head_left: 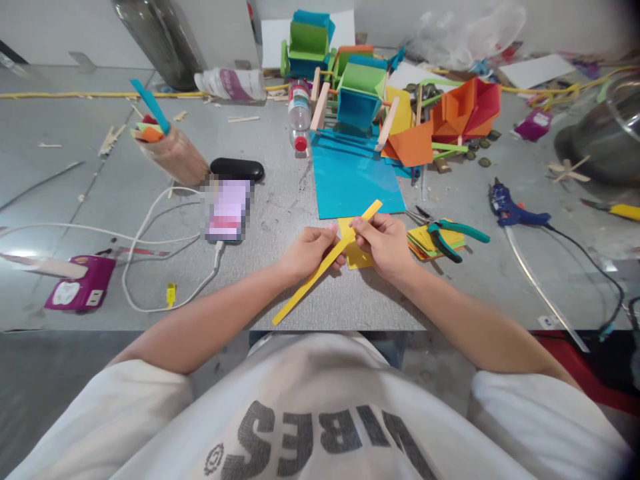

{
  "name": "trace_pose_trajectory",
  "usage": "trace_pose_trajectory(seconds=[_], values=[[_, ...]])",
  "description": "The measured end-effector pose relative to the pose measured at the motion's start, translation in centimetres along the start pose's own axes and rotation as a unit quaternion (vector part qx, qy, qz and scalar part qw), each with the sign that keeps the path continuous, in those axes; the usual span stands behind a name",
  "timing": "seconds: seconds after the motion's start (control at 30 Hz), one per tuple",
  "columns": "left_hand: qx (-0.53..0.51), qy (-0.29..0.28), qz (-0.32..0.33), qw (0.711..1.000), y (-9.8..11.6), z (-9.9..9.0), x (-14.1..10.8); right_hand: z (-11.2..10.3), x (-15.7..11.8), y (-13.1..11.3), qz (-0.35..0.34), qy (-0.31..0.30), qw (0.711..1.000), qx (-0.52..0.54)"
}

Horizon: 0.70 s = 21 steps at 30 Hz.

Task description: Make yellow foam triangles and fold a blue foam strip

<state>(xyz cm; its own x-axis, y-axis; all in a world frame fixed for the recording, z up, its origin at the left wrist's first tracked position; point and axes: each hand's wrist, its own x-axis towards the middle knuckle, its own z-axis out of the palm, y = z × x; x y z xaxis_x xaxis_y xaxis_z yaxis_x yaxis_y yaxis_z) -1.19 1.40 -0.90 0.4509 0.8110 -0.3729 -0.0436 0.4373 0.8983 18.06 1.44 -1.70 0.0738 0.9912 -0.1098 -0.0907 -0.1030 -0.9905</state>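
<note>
"What is seen nearest?"

"A white T-shirt [320,373], printed with dark, hatched lettering [299,433]."

"And the hands?"

"A flat, narrow yellow strip [310,285] is pinched between the closed thumbs and fingers of the left hand [307,253] and right hand [387,247], slanted from seven o'clock to one over the speckled grey tabletop [275,207]."

"What is set around them?"

"At twelve, a smooth blue sheet [355,187]; at three, teal-handled pliers [436,230], rested across thin stacked coloured pieces [420,241]; towards ten, a rounded-corner smartphone [233,207], plugged into a white cable [217,257]."
</note>
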Motion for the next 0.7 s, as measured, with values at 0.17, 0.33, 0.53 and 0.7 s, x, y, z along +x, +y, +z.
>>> trace_pose_trajectory(seconds=[0.17,0.33,0.53,0.7], values=[[0.012,-0.017,0.045,0.999,-0.3,-0.1,0.3,-0.5,0.4,-0.5,-0.003,0.017,1.000,0.014],[0.046,-0.006,0.018,0.999,-0.1,0.2,0.0,-0.3,0.3,-0.2,0.003,-0.012,1.000,-0.008],[0.030,0.014,0.001,0.999,0.3,0.3,-0.3,-0.5,0.4,-0.4,-0.007,-0.010,1.000,-0.008],[0.027,-0.012,0.011,1.000,0.1,0.0,-0.1,-1.0,1.1,-1.0,-0.026,0.022,0.999,-0.011]])
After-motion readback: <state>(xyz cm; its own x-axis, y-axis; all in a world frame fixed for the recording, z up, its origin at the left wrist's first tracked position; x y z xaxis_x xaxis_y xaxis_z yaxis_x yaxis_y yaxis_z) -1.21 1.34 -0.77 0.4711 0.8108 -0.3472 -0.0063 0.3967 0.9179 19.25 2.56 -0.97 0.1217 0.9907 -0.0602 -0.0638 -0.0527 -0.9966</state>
